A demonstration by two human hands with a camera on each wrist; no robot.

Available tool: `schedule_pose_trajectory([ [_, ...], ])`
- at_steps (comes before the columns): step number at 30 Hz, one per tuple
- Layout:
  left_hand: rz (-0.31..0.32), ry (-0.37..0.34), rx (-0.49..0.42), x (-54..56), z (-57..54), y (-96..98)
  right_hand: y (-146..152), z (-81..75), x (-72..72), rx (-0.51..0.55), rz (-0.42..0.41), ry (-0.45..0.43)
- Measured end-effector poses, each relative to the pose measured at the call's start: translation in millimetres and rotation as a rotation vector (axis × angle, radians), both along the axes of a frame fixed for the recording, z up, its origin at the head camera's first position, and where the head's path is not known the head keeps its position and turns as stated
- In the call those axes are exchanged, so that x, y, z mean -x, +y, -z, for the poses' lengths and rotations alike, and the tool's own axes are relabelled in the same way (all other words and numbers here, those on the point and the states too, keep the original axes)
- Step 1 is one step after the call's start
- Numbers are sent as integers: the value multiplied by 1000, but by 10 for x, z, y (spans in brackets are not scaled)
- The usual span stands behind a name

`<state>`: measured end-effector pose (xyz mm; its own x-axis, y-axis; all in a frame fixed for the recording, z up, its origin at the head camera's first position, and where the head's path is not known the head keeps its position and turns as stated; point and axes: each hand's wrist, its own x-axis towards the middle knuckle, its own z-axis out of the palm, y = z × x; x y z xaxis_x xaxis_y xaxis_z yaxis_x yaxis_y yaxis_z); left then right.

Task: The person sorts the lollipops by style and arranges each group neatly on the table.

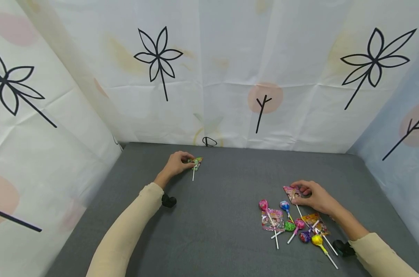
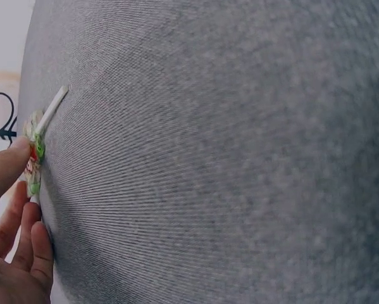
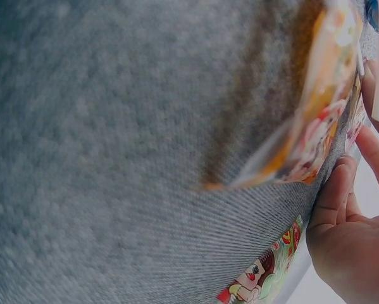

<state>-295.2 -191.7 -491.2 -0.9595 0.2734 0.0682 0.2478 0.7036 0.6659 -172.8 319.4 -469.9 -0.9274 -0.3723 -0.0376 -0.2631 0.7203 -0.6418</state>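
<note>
At the far left of the table, my left hand [image 1: 177,164] pinches a lollipop in a flat green wrapper [image 1: 198,161], its white stick pointing toward me. The left wrist view shows thumb and fingers on either side of that green wrapper [image 2: 35,155]. To the right, my right hand [image 1: 315,197] pinches a lollipop in a flat pink wrapper [image 1: 290,191] at the back of a loose group of lollipops. A flat orange-wrapped lollipop [image 1: 310,219] lies just in front of this hand. It looms large and blurred as an orange wrapper [image 3: 316,126] in the right wrist view.
Close by lie another flat pink-wrapped lollipop [image 1: 272,220] and round lollipops: pink [image 1: 263,204], blue [image 1: 284,205], green [image 1: 290,226], purple [image 1: 304,236] and yellow [image 1: 317,240]. A red-and-green wrapper [image 3: 265,269] lies near my right wrist. Printed cloth [image 1: 223,57] walls the grey table [image 1: 209,223].
</note>
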Motion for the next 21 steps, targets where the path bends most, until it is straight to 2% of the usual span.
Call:
schedule_pose_trajectory([
  [8, 37, 30, 14, -20, -27, 15, -2, -11, 11, -4, -12, -2],
  [21, 76, 9, 53, -8, -38, 14, 16, -7, 19, -3, -32, -16],
])
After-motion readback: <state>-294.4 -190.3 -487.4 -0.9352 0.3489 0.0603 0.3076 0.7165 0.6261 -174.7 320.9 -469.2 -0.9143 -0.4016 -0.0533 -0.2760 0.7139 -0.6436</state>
